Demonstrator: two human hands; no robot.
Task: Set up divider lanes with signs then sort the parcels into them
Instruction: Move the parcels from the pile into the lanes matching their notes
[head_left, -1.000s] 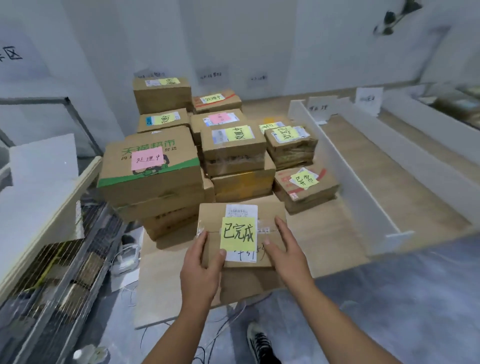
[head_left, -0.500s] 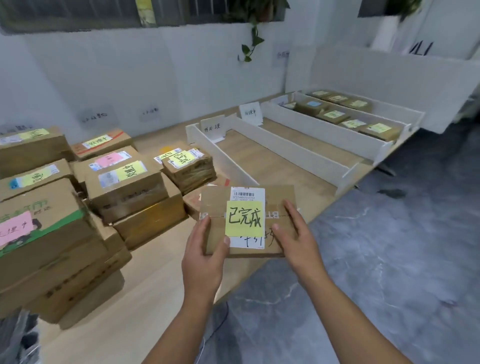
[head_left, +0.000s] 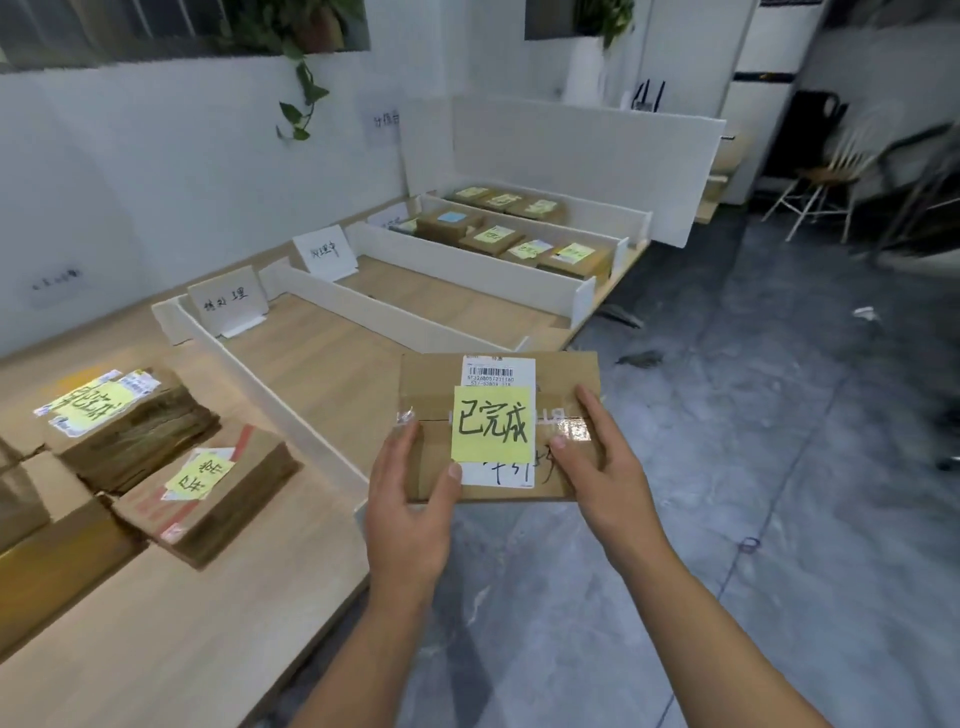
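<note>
Cardboard is pinched from both sides. The left hand (head_left: 410, 499) lays its thumb over the near-left corner of the parcel (head_left: 566, 374), and the right hand (head_left: 602, 467) presses its thumb on the taped seam. The fingers underneath can't be seen.

The parcel hangs in the air off the table's (head_left: 156, 623) front edge, by the near end of the first divider (head_left: 270, 384). This looks like the sorting step.

Its yellow note (head_left: 492, 423) probably belongs with the yellow-noted parcels in the far lanes (head_left: 571, 257), so it needs carrying along the table and lowering between the walls.

The near signs (head_left: 228, 301) are too faint to read, the far lanes' signs are mostly blocked, and the unsorted pile (head_left: 208, 483) is cut off at the left.
</note>
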